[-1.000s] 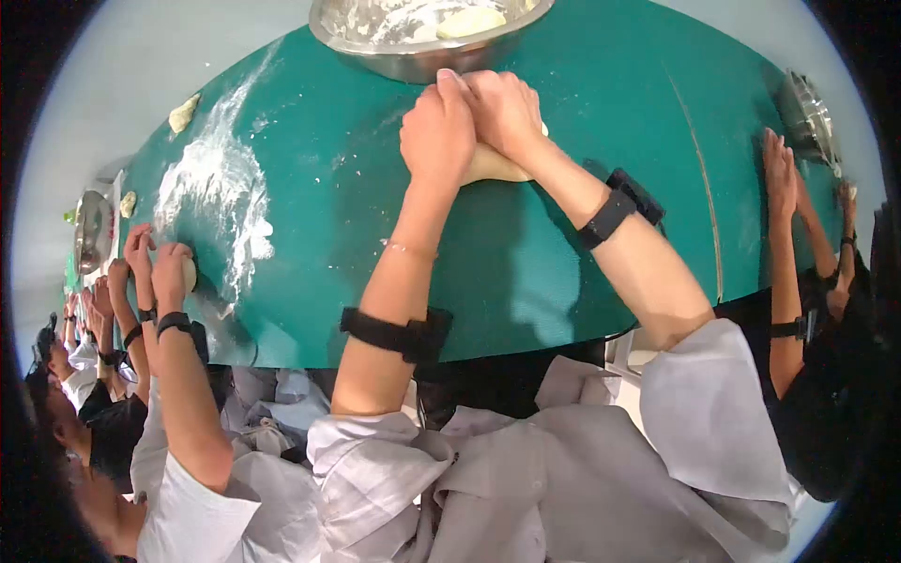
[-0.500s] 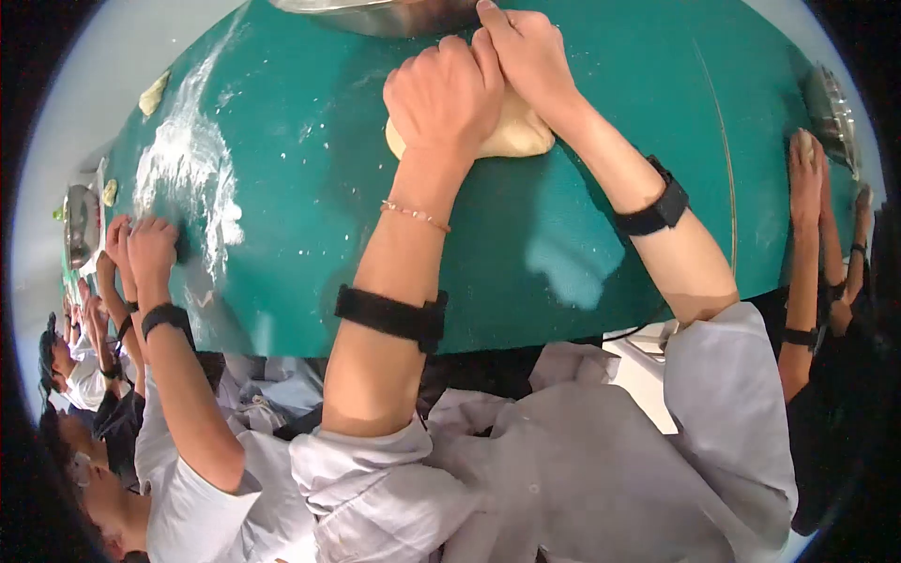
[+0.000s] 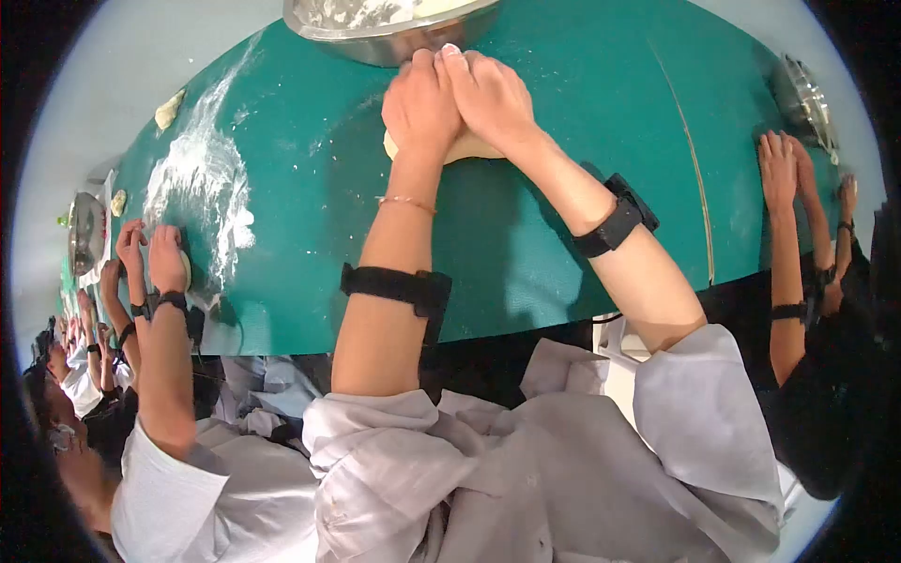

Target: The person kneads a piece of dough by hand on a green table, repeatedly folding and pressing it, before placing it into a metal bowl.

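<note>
A lump of pale dough (image 3: 472, 147) lies on the green table mat, mostly covered by my two hands. My left hand (image 3: 419, 105), with a thin bracelet at the wrist, presses on its left part, fingers curled over it. Against it, my right hand (image 3: 490, 98) bears down on the dough from the right, its fingers bent over the far side. The hands touch each other, and their fingertips are largely hidden. Just beyond them stands a metal bowl (image 3: 394, 47) with white flour and some dough inside.
Scattered flour (image 3: 202, 174) whitens the mat (image 3: 601, 113) on the left, near a small dough scrap (image 3: 169, 110). A co-worker's hands (image 3: 155, 255) rest at the left. Another person's hands (image 3: 784, 169) are at the right, below a second metal bowl (image 3: 805, 103).
My right hand has come down and left, closer against my left hand, and the dough shows less. The view has shifted, so more of the bowl shows. The co-worker's hands at left have parted.
</note>
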`<state>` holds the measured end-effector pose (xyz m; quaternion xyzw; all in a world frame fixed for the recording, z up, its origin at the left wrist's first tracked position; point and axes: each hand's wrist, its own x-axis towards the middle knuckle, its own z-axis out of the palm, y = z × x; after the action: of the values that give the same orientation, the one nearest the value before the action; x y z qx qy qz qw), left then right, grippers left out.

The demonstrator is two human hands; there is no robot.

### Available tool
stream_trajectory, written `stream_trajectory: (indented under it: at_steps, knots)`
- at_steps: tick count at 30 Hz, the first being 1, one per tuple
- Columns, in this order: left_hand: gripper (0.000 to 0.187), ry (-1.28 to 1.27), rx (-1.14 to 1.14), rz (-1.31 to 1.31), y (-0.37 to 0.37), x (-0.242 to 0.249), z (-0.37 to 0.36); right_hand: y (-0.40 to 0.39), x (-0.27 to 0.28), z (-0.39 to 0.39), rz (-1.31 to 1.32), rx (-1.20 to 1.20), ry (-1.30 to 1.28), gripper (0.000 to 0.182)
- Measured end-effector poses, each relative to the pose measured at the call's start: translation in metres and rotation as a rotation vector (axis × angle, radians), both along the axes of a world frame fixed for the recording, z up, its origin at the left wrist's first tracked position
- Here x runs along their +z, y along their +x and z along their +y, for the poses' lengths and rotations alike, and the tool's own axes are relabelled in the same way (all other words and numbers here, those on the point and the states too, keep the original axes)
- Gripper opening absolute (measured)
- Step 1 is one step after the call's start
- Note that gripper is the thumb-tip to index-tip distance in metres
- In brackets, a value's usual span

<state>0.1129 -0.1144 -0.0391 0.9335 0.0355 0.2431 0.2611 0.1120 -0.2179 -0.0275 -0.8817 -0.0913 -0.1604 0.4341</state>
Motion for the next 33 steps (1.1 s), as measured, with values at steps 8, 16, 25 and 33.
stream_trajectory:
  at_steps: [8, 16, 25, 33]
  knots:
    - [0.049, -0.172, 0.08, 0.151, -0.022, 0.01, 0.01, 0.009, -0.001, 0.007, -0.155, 0.035, -0.422, 0.06]
    - [0.051, -0.112, 0.116, 0.265, -0.011, 0.014, 0.015, 0.035, 0.0, 0.006, -0.272, 0.15, -0.578, 0.059]
    - [0.053, 0.033, -0.075, 0.232, -0.036, 0.028, 0.034, -0.011, 0.039, -0.014, 0.134, 0.212, -0.369, 0.055]
    - [0.03, 0.135, -0.104, 0.15, -0.079, 0.023, 0.03, -0.058, -0.006, -0.011, -0.333, 0.163, -0.425, 0.038]
